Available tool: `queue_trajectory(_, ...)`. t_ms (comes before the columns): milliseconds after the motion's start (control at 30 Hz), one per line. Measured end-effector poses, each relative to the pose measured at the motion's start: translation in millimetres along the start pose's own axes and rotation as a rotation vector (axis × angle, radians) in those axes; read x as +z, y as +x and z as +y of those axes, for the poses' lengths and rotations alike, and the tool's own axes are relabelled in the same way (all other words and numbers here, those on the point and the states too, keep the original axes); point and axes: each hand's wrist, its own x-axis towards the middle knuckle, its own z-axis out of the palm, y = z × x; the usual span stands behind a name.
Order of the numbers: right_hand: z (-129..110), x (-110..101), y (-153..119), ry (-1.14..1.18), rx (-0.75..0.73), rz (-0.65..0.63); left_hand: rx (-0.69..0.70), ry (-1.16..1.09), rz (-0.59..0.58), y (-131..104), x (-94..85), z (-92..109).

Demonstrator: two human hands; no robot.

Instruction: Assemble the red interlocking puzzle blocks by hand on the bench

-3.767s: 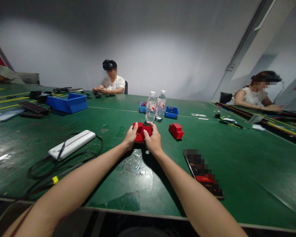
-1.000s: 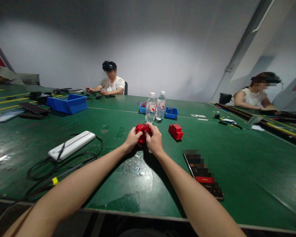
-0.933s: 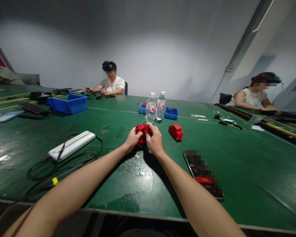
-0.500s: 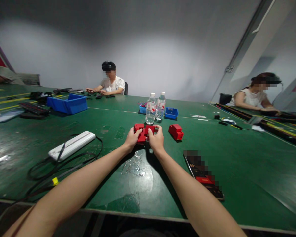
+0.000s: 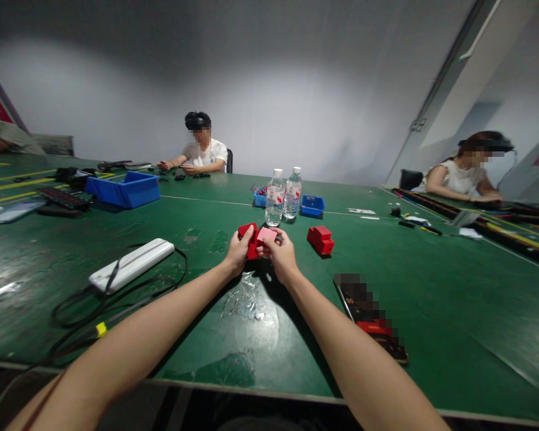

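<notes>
My left hand is closed around a red block, its thumb lying over the top. Close beside it, my right hand pinches a smaller red piece whose upper face shines pale pink in the light. The two pieces are side by side; whether they touch I cannot tell. Fingers hide much of both. To the right of my hands, another red block with a stepped shape rests on the green table.
Two water bottles stand just beyond my hands, near small blue bins. A larger blue bin and a white power bank with black cables lie left. A phone lies right. Other people sit around the table.
The small piece in my right hand has turned, so a pale, shiny face now shows. My left hand has shifted slightly left and tilted the red block.
</notes>
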Motion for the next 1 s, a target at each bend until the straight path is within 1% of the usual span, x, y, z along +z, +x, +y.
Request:
queue_trajectory(200, -0.6, -0.2, 2.3, 0.130, 0.090, 0.028, -0.053, -0.074, 0.032, -0.3, 1.0, 3.9)
queue_trajectory(433, -6.1, -0.3, 1.5, 0.181, 0.131, 0.035, -0.079, -0.111, 0.035, 1.4, 0.7, 2.0)
queue_trajectory(567, -7.4, -1.0, 1.3, 0.159, 0.149, -0.011, -0.083, -0.083, 0.020, 2.2, -0.6, 1.5)
queue_trajectory(733, -5.8, -1.3, 1.3, 0.136, 0.138, -0.038, -0.071, -0.041, 0.002, 1.1, -0.6, 0.4)
queue_trajectory(833, -6.6, -1.6, 1.1, 0.117, 0.138, -0.038, -0.070, -0.022, 0.009, -0.1, -0.5, 1.9)
queue_trajectory(1000, -12.1, -1.8, -1.1, 0.058, 0.182, -0.024, -0.084, 0.039, -0.007, -1.4, -2.2, 5.0)
